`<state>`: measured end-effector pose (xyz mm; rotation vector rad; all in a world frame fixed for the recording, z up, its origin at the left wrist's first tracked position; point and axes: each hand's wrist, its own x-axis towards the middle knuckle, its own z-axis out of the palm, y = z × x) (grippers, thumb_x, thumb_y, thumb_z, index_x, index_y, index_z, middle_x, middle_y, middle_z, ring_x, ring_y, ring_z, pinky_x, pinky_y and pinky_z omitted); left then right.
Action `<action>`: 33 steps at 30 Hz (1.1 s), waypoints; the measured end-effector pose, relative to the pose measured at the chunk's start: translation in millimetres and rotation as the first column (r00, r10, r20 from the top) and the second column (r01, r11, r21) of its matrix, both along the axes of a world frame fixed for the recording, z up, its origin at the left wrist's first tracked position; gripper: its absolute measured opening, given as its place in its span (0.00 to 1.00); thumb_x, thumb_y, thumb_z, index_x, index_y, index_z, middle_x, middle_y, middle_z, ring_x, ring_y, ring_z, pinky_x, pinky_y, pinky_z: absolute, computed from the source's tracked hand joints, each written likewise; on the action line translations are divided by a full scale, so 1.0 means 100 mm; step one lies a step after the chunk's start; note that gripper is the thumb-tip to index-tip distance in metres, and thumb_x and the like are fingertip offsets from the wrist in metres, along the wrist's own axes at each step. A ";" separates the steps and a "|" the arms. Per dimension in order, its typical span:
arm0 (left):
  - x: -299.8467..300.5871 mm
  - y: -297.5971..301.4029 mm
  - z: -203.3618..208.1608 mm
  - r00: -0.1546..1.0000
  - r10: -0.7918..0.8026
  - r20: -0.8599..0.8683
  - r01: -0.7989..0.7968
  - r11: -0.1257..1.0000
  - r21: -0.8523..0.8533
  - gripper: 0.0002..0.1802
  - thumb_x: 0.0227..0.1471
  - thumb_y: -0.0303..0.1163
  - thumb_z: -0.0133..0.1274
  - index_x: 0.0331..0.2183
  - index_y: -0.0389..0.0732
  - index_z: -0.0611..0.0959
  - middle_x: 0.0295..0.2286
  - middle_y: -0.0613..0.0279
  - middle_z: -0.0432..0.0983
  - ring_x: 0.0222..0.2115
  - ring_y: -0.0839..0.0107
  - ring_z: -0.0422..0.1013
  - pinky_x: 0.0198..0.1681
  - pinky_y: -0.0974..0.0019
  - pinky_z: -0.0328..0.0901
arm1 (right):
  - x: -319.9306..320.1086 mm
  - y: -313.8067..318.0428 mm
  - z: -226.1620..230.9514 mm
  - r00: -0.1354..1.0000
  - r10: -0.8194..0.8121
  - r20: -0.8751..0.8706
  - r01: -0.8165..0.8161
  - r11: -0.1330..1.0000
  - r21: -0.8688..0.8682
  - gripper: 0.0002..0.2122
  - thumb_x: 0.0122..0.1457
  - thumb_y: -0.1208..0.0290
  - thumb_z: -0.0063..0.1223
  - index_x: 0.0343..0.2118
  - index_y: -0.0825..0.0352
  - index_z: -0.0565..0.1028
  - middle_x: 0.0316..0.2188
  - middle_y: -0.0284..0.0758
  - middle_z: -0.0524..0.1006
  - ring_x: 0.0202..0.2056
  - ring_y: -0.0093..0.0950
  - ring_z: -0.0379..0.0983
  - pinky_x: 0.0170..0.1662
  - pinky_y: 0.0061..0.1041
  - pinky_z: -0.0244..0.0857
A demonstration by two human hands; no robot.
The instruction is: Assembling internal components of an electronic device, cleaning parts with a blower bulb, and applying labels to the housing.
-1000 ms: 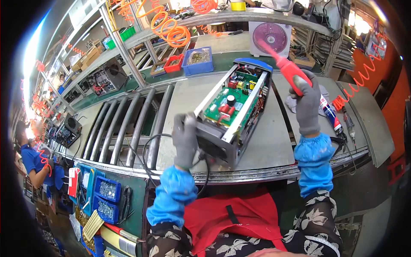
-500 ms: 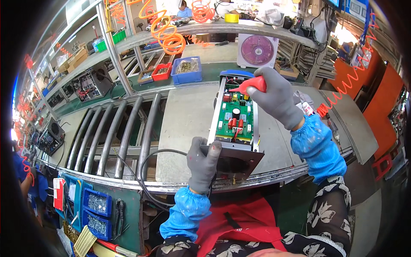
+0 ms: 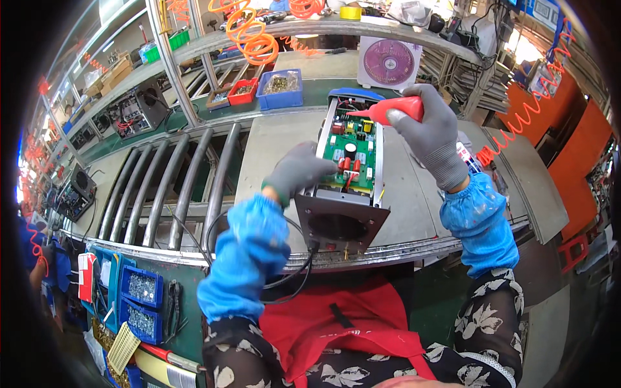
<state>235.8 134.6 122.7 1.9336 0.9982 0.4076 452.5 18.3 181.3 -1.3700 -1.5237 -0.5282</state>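
Note:
An open-topped electrical unit with a green circuit board [image 3: 354, 160] sits in front of me, its dark fan panel [image 3: 341, 223] facing me. In my right hand [image 3: 432, 132] is a red squeeze bottle [image 3: 393, 110], wrapped by the grey-gloved fingers. Its thin nozzle points left over the far part of the board. My left hand [image 3: 299, 172], also gloved, lies across the unit's left side rail. Its fingertips reach the red components [image 3: 348, 165] on the board; whether they pinch anything is hidden. A black cable [image 3: 309, 258] hangs from the front panel.
Metal rollers [image 3: 184, 187] lie left of the unit. Blue [image 3: 280, 89] and red [image 3: 242, 92] parts bins and a purple-faced fan [image 3: 389, 63] stand behind it. Blue trays of screws [image 3: 141, 286] sit lower left, beside pliers [image 3: 173, 309]. Coiled orange hoses [image 3: 259, 46] hang overhead.
My left hand has left the unit's front corner and moved up onto its left side, by the red components. The bottle has shifted slightly right and up.

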 end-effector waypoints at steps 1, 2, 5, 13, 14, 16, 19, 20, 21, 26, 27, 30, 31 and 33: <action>0.04 0.17 -0.11 1.000 0.005 -0.004 -0.005 0.998 0.056 0.23 0.42 0.35 0.61 0.40 0.29 0.80 0.24 0.55 0.78 0.22 0.69 0.73 0.25 0.65 0.68 | -0.03 -0.04 0.01 0.999 0.020 -0.041 -0.020 1.000 -0.010 0.15 0.49 0.65 0.62 0.38 0.68 0.75 0.28 0.43 0.77 0.30 0.38 0.77 0.35 0.34 0.71; 0.07 0.30 -0.27 1.000 0.006 -0.008 -0.005 0.994 0.111 0.21 0.40 0.31 0.59 0.38 0.29 0.81 0.24 0.55 0.78 0.21 0.69 0.73 0.25 0.65 0.68 | -0.04 -0.06 -0.01 0.997 0.035 -0.066 -0.036 0.999 -0.006 0.15 0.49 0.65 0.62 0.38 0.68 0.75 0.29 0.43 0.77 0.30 0.38 0.77 0.35 0.34 0.71; 0.11 0.12 -0.23 0.993 0.072 0.089 -0.081 0.991 0.104 0.19 0.37 0.26 0.56 0.36 0.29 0.82 0.24 0.55 0.78 0.20 0.69 0.73 0.25 0.65 0.68 | 0.05 -0.17 -0.06 0.995 0.035 -0.097 -0.034 0.999 0.010 0.15 0.49 0.66 0.63 0.38 0.68 0.75 0.30 0.43 0.77 0.31 0.38 0.77 0.36 0.34 0.71; -0.29 -0.48 -0.41 0.919 0.059 0.390 -0.138 0.975 0.177 0.24 0.40 0.29 0.53 0.42 0.30 0.80 0.31 0.47 0.81 0.33 0.60 0.78 0.39 0.61 0.71 | -0.21 -0.60 0.17 0.992 0.101 0.068 -0.111 0.983 0.148 0.16 0.47 0.75 0.65 0.39 0.71 0.74 0.32 0.40 0.77 0.32 0.30 0.76 0.36 0.29 0.71; -0.35 -0.60 -0.43 0.887 0.074 0.456 -0.153 0.978 0.139 0.25 0.40 0.28 0.53 0.44 0.30 0.79 0.32 0.46 0.81 0.34 0.59 0.78 0.41 0.60 0.71 | -0.25 -0.63 0.21 0.989 0.127 0.077 -0.137 0.981 0.137 0.17 0.48 0.76 0.64 0.41 0.71 0.74 0.32 0.39 0.77 0.33 0.26 0.75 0.37 0.26 0.70; -0.47 -0.83 -0.42 0.906 0.120 0.405 -0.186 0.974 0.126 0.27 0.41 0.26 0.52 0.47 0.31 0.76 0.35 0.47 0.81 0.38 0.60 0.79 0.44 0.60 0.71 | -0.37 -0.71 0.33 0.977 0.170 0.126 -0.186 0.975 0.124 0.16 0.47 0.76 0.64 0.39 0.71 0.74 0.30 0.40 0.77 0.30 0.28 0.76 0.34 0.28 0.70; -0.50 -1.14 -0.38 0.841 0.072 0.536 -0.159 0.980 0.118 0.25 0.41 0.19 0.51 0.46 0.29 0.75 0.37 0.56 0.77 0.39 0.72 0.73 0.46 0.66 0.68 | -0.49 -0.82 0.42 0.965 0.202 0.165 -0.220 0.971 0.093 0.15 0.44 0.75 0.67 0.35 0.70 0.75 0.28 0.42 0.77 0.28 0.35 0.78 0.32 0.30 0.71; -0.51 -1.17 -0.43 0.837 0.060 0.544 -0.144 0.983 0.112 0.25 0.41 0.19 0.50 0.47 0.29 0.75 0.38 0.56 0.76 0.40 0.72 0.73 0.47 0.66 0.67 | -0.50 -0.84 0.44 0.958 0.198 0.207 -0.219 0.972 0.081 0.15 0.44 0.75 0.67 0.35 0.70 0.75 0.28 0.42 0.77 0.28 0.35 0.78 0.31 0.30 0.71; -0.53 -1.21 -0.47 0.832 0.051 0.553 -0.134 0.985 0.111 0.26 0.41 0.18 0.50 0.47 0.29 0.75 0.38 0.56 0.76 0.41 0.72 0.73 0.48 0.66 0.67 | -0.52 -0.86 0.47 0.947 0.199 0.250 -0.224 0.972 0.073 0.15 0.44 0.75 0.67 0.35 0.70 0.74 0.28 0.41 0.77 0.27 0.35 0.77 0.31 0.30 0.71; -0.63 -1.35 -0.51 0.819 0.022 0.574 -0.102 0.989 0.106 0.27 0.42 0.16 0.48 0.49 0.30 0.74 0.41 0.56 0.75 0.43 0.72 0.72 0.51 0.65 0.66 | -0.61 -0.92 0.54 0.925 0.186 0.332 -0.207 0.978 0.030 0.15 0.43 0.74 0.67 0.34 0.69 0.74 0.28 0.40 0.77 0.26 0.36 0.77 0.30 0.30 0.70; -0.64 -1.36 -0.53 0.823 0.018 0.568 -0.099 0.989 0.113 0.27 0.42 0.16 0.48 0.49 0.30 0.73 0.40 0.55 0.75 0.43 0.72 0.72 0.51 0.65 0.66 | -0.63 -0.95 0.55 0.925 0.183 0.333 -0.202 0.979 0.024 0.15 0.43 0.74 0.67 0.34 0.69 0.75 0.28 0.40 0.77 0.26 0.36 0.77 0.29 0.30 0.70; -0.66 -1.37 -0.54 0.837 0.000 0.548 -0.095 0.985 0.146 0.27 0.43 0.17 0.49 0.50 0.29 0.73 0.40 0.55 0.76 0.43 0.71 0.73 0.50 0.65 0.67 | -0.67 -0.97 0.54 0.905 0.184 0.382 -0.202 0.979 0.007 0.16 0.42 0.76 0.64 0.35 0.70 0.74 0.28 0.40 0.76 0.27 0.34 0.76 0.31 0.29 0.70; -0.66 -1.38 -0.53 0.841 -0.009 0.541 -0.096 0.981 0.167 0.28 0.43 0.17 0.49 0.50 0.29 0.73 0.40 0.55 0.76 0.42 0.71 0.73 0.49 0.65 0.67 | -0.67 -0.97 0.53 0.895 0.186 0.405 -0.204 0.979 0.001 0.16 0.42 0.78 0.63 0.36 0.71 0.73 0.29 0.40 0.76 0.28 0.32 0.76 0.32 0.29 0.70; -0.66 -1.37 -0.56 0.832 -0.042 0.554 -0.100 0.969 0.224 0.29 0.42 0.18 0.51 0.50 0.31 0.73 0.38 0.51 0.77 0.40 0.63 0.75 0.45 0.62 0.69 | -0.71 -0.94 0.52 0.899 0.153 0.411 -0.184 0.982 0.036 0.15 0.42 0.74 0.66 0.34 0.68 0.74 0.27 0.39 0.76 0.26 0.36 0.76 0.29 0.31 0.69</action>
